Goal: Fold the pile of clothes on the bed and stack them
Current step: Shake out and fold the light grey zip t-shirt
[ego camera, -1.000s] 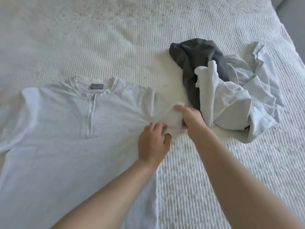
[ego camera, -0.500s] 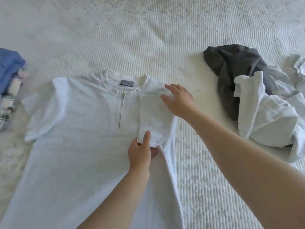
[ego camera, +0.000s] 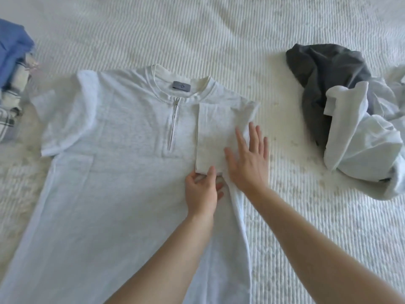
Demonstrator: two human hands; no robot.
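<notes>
White ribbed bed [ego camera: 219, 29] carries a light grey zip-neck shirt [ego camera: 114, 172] laid flat at centre, right sleeve [ego camera: 214, 132] folded in over the chest. Unfolded pile, dark grey and white clothes [ego camera: 350, 119], far right; folded blue stack [ego camera: 11, 69] at left edge. Right hand [ego camera: 249, 159] flat, fingers spread, presses the sleeve; left hand [ego camera: 202, 191] pinches its near corner.

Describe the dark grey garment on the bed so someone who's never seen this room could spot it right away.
Start from the white ribbed bedspread and look right of the spread-out pale grey zip-neck shirt. There a crumpled heap lies; the dark grey garment is its far left part, partly under rumpled white clothes. It is the only dark fabric in view.
</notes>
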